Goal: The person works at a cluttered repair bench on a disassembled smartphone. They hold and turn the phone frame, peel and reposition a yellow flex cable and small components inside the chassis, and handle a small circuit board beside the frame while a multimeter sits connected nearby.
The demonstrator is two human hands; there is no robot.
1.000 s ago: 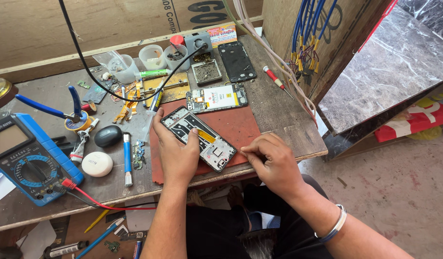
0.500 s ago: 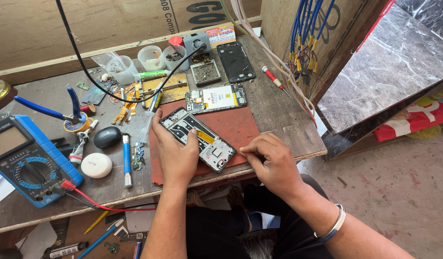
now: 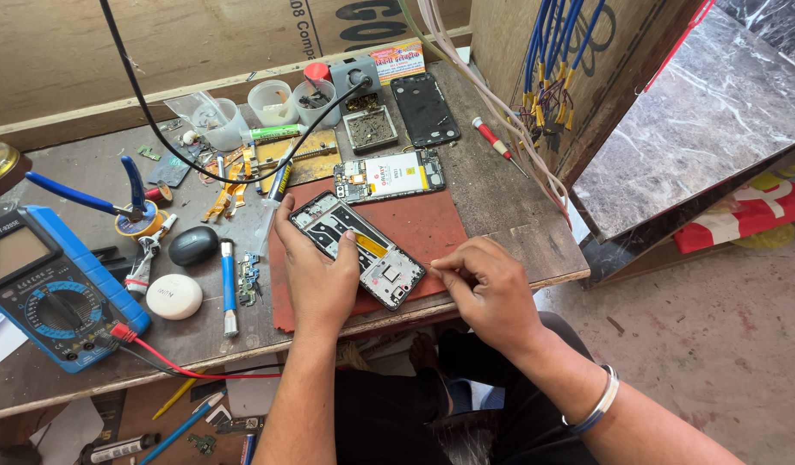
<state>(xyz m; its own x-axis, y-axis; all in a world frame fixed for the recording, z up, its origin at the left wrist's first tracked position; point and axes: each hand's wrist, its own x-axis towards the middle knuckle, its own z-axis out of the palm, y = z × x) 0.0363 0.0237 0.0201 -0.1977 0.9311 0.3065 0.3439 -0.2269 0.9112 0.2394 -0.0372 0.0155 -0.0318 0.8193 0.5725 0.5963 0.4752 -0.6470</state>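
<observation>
- Left hand (image 3: pixel 318 274): grip closed down on the opened phone frame (image 3: pixel 359 248), pinning it flat on the red mat (image 3: pixel 432 226), frame centre.
- Right hand (image 3: pixel 488 288): fingertips pinched together; whether they hold anything, cannot tell.
- Frame's long axis runs upper left to lower right; its lower-right end lies just left of the right hand, which is nearer that end.
- Blue multimeter (image 3: pixel 49 293) sits far left on the tabletop (image 3: pixel 518 215).

Left hand (image 3: pixel 316 275) covers the near-left edge of the opened phone (image 3: pixel 359 245); parts beneath not visible. Right hand (image 3: pixel 484 288): fingertips pinched at the phone's lower corner, anything held there too small to tell. Multimeter (image 3: pixel 49 293) cut off by the left edge. Contents of the cups (image 3: pixel 290 102) unclear. Small parts beside the blue tool (image 3: pixel 228 284) too small to identify. Elbows out of view at the bottom.
</observation>
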